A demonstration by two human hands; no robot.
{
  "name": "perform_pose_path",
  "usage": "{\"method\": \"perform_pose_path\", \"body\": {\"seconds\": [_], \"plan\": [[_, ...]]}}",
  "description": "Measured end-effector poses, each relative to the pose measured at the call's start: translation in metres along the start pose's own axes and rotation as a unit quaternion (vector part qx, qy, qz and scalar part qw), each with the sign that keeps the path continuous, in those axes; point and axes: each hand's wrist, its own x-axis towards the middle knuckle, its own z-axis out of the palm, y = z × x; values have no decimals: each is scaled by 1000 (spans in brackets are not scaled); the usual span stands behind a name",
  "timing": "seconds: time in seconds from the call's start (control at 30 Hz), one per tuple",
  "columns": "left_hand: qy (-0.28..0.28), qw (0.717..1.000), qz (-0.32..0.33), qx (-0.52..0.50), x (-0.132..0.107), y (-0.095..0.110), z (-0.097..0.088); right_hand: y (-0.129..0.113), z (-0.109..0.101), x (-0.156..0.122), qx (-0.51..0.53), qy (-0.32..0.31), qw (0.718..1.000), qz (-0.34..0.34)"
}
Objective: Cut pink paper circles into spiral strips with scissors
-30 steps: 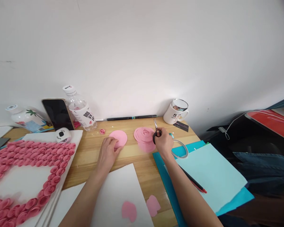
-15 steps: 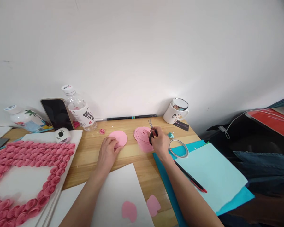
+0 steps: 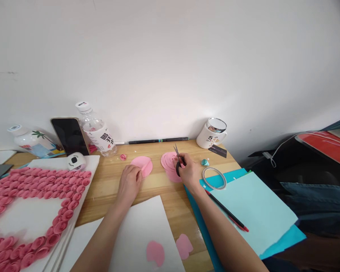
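Observation:
My left hand (image 3: pixel 129 184) pinches the near edge of a pink paper circle (image 3: pixel 139 162), and a fold of the paper stands up at the fingertips. In my right hand (image 3: pixel 190 173) is a small pair of scissors (image 3: pixel 176 152) with black handles, its blades pointing up toward the wall. Beneath the scissors lies pink paper cut in a spiral (image 3: pixel 167 161), partly hidden by the right fingers. Two pink paper offcuts rest nearer to me, one (image 3: pixel 155 253) on a white sheet (image 3: pixel 140 226) and one (image 3: pixel 184 246) on the wood.
At left, rolled pink paper roses (image 3: pixel 59 226) cover a white board (image 3: pixel 36 215). A bottle (image 3: pixel 100 134), phone (image 3: pixel 70 135) and mug (image 3: pixel 209 136) stand by the wall. Right of the hands lie a tape roll (image 3: pixel 214 178), a pen (image 3: pixel 226 209) and blue paper (image 3: pixel 255 211).
My left fingers have closed on the circle's edge and raised a fold in it. My right hand has shifted slightly left, turning the scissors' blades a little leftward.

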Motion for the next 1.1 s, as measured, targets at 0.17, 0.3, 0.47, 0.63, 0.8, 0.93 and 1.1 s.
{"method": "perform_pose_path", "body": {"seconds": [0.17, 0.3, 0.47, 0.63, 0.8, 0.93, 1.1], "plan": [[30, 999, -8, -24, 0, -3, 3, -2, 1, -2, 40, -16, 999, -13], [80, 996, -7, -28, -1, -5, 4, 0, 2, -2, 51, -7, 998, -23], [183, 983, 12, -19, -1, -5, 3, 0, 4, -3, 71, 4, 997, -33], [240, 970, 24, -25, -1, -2, 0, 0, 7, -5, 100, 1, 993, -65], [171, 985, 3, -37, -1, -3, 1, 1, 9, -5, 106, -6, 992, -63], [56, 997, -18, -49, 0, -4, 3, 3, 10, -5, 101, -11, 993, -64], [-6, 996, -42, -78, 3, -4, -1, 6, 12, -5, 103, -10, 992, -74]]}}
